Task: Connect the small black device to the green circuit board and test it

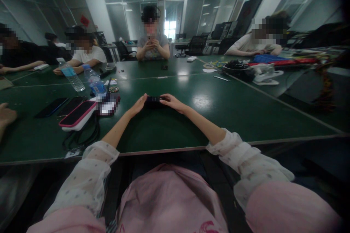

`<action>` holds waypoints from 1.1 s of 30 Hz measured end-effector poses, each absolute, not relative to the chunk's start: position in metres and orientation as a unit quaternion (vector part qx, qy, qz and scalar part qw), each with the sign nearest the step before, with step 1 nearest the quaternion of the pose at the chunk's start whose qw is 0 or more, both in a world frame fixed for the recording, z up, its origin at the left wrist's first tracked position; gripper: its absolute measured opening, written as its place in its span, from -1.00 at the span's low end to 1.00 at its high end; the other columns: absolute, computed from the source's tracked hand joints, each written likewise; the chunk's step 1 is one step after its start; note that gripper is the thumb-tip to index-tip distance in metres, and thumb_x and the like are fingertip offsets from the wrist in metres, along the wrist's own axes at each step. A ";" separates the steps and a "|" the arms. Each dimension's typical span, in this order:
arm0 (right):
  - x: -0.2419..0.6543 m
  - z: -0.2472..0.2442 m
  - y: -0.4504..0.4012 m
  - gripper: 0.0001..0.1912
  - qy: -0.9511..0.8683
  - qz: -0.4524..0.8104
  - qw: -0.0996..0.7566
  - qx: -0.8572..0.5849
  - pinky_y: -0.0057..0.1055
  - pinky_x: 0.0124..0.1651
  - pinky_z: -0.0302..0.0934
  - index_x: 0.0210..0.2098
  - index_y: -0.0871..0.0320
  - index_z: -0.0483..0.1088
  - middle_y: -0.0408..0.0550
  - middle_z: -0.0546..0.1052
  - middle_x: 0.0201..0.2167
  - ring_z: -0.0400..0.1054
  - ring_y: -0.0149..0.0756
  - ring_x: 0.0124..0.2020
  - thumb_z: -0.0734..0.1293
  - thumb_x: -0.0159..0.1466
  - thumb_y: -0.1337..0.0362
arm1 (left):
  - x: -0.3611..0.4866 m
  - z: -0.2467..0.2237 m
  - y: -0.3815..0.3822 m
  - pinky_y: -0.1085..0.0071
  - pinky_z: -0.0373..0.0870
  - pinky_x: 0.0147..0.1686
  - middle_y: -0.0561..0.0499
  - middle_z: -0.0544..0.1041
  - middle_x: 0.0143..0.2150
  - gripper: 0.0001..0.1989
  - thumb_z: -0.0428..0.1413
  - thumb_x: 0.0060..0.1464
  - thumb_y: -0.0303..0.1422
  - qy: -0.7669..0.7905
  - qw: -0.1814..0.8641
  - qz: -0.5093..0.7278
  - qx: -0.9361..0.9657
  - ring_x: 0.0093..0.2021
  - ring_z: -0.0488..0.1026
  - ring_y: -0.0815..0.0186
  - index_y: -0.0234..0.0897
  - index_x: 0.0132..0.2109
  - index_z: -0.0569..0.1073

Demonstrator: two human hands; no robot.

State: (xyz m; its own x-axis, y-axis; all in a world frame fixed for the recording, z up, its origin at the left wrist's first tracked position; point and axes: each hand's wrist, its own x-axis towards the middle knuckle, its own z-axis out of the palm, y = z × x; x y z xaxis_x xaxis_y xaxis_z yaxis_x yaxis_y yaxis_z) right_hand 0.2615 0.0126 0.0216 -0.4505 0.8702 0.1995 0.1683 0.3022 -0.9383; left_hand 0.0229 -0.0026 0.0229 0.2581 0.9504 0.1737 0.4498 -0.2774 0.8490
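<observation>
A small dark rectangular object point(153, 102) is at the green table's surface in front of me, between my two hands. I cannot make out whether it is a phone or another device. My left hand point(139, 105) is closed against its left end, fingers pointing forward. At its right end my right hand point(174, 102) is closed, with the fingertips over its top edge. Both forearms reach over the near edge of the table point(164, 131). The undersides of the fingers are hidden.
To the left lie a pink-rimmed phone point(78, 113) on a white item, dark phones point(51, 107), black cables point(84, 134) and two plastic bottles point(94, 82). A pen point(222, 78), tape rolls point(210, 66) and a black bundle point(237, 69) lie at right. Several people sit around.
</observation>
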 end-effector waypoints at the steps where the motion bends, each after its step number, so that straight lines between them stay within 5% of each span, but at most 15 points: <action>1: 0.261 0.022 0.011 -0.39 -0.719 0.460 0.377 -0.359 -0.15 0.17 0.14 0.07 0.14 0.27 0.05 0.37 0.03 0.29 -0.22 0.03 0.43 0.09 0.06 | 0.022 0.023 -0.002 0.21 0.24 0.10 -0.15 0.41 0.12 -0.25 -0.39 0.17 0.13 0.495 0.341 0.367 0.710 0.11 0.34 0.15 -0.29 0.16 0.32; 6: 0.261 0.018 0.011 -0.32 -0.759 0.418 0.374 -0.332 -0.09 0.17 0.12 0.09 0.11 0.22 0.03 0.35 0.05 0.27 -0.18 0.06 0.48 0.03 0.16 | 0.011 0.026 0.005 0.17 0.17 0.15 -0.17 0.43 0.09 -0.42 -0.30 0.25 -0.03 0.521 0.204 0.400 0.726 0.12 0.32 0.14 -0.29 0.14 0.32; 10: 0.261 0.016 0.012 -0.40 -0.778 0.387 0.378 -0.319 -0.10 0.16 0.13 0.05 0.11 0.25 0.02 0.34 0.03 0.27 -0.18 0.05 0.46 0.06 0.19 | 0.000 0.018 0.010 0.05 -0.03 0.25 -0.12 0.27 0.26 -0.56 -0.16 0.24 -0.21 0.540 0.044 0.332 0.772 0.28 0.12 0.09 -0.20 0.20 0.27; 15: 0.260 0.016 0.012 -0.42 -0.786 0.370 0.379 -0.320 -0.10 0.15 0.13 0.05 0.12 0.24 0.03 0.34 0.01 0.27 -0.17 0.04 0.44 0.07 0.19 | -0.006 -0.002 0.017 -0.01 -0.01 0.24 -0.13 0.21 0.29 -0.56 -0.08 0.17 -0.29 0.551 0.058 0.182 0.812 0.28 0.12 0.05 -0.19 0.19 0.27; 33: 0.266 0.023 0.018 -0.39 -0.707 0.420 0.448 -0.351 -0.13 0.14 0.13 0.04 0.12 0.25 0.05 0.39 0.01 0.29 -0.15 0.03 0.45 0.04 0.11 | -0.007 -0.006 0.023 0.00 -0.04 0.24 -0.17 0.21 0.29 -0.53 -0.15 0.22 -0.15 0.550 0.058 0.184 0.812 0.29 0.10 0.05 -0.22 0.20 0.27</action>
